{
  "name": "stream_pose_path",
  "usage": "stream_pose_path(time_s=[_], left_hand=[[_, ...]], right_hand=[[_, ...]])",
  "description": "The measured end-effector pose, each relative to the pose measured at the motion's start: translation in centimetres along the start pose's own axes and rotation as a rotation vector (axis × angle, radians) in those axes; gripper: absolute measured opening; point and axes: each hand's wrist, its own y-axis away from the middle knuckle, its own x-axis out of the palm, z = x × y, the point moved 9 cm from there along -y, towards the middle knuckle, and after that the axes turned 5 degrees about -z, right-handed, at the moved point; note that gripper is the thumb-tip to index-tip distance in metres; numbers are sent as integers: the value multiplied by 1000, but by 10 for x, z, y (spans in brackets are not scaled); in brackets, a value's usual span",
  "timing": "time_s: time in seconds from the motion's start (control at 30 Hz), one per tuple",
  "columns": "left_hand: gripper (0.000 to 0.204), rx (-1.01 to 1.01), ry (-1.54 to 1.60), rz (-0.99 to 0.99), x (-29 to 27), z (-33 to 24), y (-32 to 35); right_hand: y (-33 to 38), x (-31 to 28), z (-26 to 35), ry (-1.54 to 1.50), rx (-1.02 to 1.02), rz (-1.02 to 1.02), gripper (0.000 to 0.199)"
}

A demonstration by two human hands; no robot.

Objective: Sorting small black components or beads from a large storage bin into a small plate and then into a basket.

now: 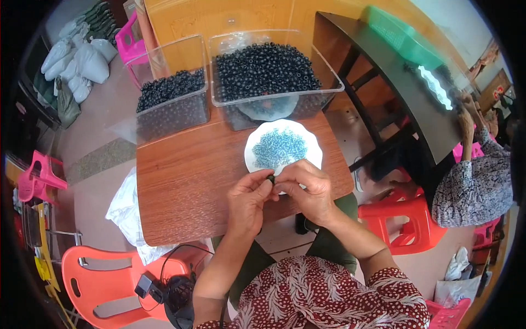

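My left hand [249, 200] pinches a small dark round bead [271, 179] between thumb and fingers. Close against it, my right hand [308, 188] has thumb and forefinger pressed together; whatever lies between those fingertips is too small to make out. Both hands are over the near rim of a white scalloped plate [251, 143], which holds a heap of tiny light-blue beads [279, 147]. Behind the plate stands a large clear plastic box [241, 102] full of dark round beads [266, 68]. A second clear box [170, 118] to its left holds more dark beads [170, 88].
Everything rests on a small brown wooden table [181, 186]. At right, a person in a patterned sleeve [471, 192] reaches to a dark table [408, 93] bearing a green basket [402, 35]. A red stool [405, 222] and an orange chair [98, 274] flank me.
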Motion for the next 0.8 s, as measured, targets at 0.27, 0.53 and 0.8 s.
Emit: stream_pose_path(time_s=[0.27, 0.53, 0.8], left_hand=[[17, 56, -89, 5, 8, 0, 8], [12, -44, 73, -82, 7, 8, 0], [9, 85, -84, -88, 1, 0, 1]], right_hand=[[3, -14, 9, 102, -129, -51, 13], [3, -18, 9, 62, -48, -25, 12], [3, -14, -3, 73, -78, -28, 15]])
